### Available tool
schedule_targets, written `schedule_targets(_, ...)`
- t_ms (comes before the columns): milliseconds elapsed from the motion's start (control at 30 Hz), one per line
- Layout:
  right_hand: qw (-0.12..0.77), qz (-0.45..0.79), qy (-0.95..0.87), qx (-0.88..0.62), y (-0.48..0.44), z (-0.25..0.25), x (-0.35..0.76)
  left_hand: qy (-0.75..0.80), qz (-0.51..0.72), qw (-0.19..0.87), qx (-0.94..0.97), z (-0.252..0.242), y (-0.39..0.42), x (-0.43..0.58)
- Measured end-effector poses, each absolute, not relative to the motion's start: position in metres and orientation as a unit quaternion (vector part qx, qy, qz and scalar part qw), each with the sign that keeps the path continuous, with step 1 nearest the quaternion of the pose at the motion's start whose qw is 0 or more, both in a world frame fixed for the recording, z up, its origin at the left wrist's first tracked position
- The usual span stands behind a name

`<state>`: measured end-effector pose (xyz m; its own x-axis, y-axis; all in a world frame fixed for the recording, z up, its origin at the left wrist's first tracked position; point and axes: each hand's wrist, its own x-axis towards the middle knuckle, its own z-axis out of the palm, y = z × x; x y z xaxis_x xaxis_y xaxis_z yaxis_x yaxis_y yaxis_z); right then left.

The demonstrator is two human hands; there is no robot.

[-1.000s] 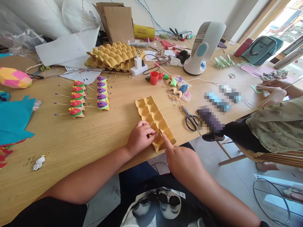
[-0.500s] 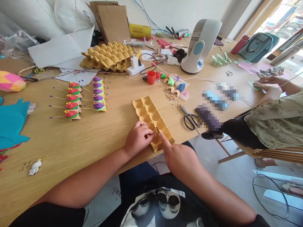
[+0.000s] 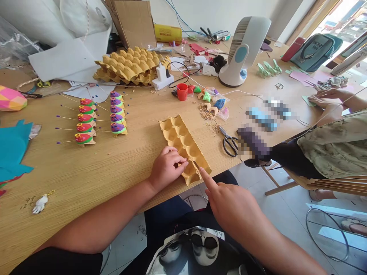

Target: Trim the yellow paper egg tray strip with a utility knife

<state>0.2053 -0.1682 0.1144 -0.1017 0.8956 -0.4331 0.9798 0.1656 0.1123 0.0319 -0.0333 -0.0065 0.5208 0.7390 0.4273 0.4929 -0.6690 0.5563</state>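
A yellow pulp egg carton strip (image 3: 187, 141), two cups wide, lies cups-up at the table's front edge. My left hand (image 3: 168, 166) grips its left side, thumb and fingers closed near the middle ridge. Over the strip's near right part, my right hand (image 3: 229, 200) is closed with the index finger stretched forward. Just ahead of that fingertip shows the thin dark blade of a knife (image 3: 196, 164), touching the carton; its handle is hidden in my palm. Black-handled scissors (image 3: 228, 143) rest to the right.
Two rows of painted carton caterpillars (image 3: 86, 124) stand at left. Stacked egg trays (image 3: 129, 65), a power strip (image 3: 163, 81), a red cup (image 3: 182, 92) and a white fan (image 3: 241, 53) are behind. At right sits another person, whose hands (image 3: 329, 101) hold green paper.
My right hand has drawn the knife back toward me and slightly right along the carton. The left hand keeps its hold. The view has shifted slightly.
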Motion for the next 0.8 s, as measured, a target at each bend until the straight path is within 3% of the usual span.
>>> schedule_targets(800, 0.201, -0.067, 0.728, 0.652, -0.158, 0.094, 0.195, 0.361, 0.322, 0.185, 0.856, -0.006, -0.033, 0.032)
